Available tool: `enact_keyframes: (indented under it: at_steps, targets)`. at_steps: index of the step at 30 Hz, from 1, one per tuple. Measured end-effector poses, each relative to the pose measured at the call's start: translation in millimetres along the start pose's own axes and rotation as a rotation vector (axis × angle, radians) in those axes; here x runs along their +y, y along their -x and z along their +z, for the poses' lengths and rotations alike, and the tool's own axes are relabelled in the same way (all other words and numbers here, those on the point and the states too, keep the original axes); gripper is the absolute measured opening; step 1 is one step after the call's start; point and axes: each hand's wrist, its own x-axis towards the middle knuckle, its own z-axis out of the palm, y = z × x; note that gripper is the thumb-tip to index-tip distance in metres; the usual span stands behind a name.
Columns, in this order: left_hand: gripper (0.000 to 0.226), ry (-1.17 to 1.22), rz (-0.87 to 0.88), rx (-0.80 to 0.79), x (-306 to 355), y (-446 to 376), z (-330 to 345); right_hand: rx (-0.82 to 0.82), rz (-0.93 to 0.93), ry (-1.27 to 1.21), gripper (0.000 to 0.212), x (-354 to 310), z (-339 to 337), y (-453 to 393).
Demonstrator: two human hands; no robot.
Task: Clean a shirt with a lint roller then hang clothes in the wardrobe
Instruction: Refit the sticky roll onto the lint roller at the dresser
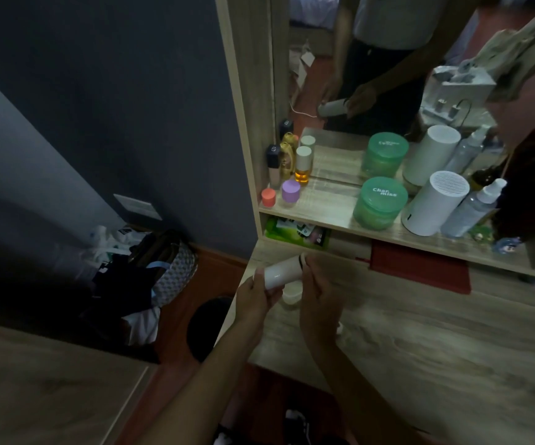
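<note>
A: We hold the white lint roller (281,272) over the dressing table (420,342), near its left edge, just below the shelf's front lip.

B: Why both hands?

A: Probably so we can open it. Our left hand (255,298) wraps its lower end, fingers clamped round the body; our right hand (319,292) meets the far end, though we cannot tell how those fingers close.

B: And the arms?

A: Both forearms reach up from below, converging. The Charmiss jar (380,202) sits on the shelf beyond.
</note>
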Motion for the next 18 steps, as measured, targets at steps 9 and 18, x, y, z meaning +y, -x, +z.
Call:
enact_keyframes:
  at_steps: [9,18]
  targets:
    - [0.034,0.036,0.043,-0.012,2,5,-1,0.088,-0.042,-0.081,0.03,0,3,-3]
    - [0.028,-0.08,-0.057,-0.123,6,8,4,-0.031,-0.023,-0.119,0.026,-3,-3,-19]
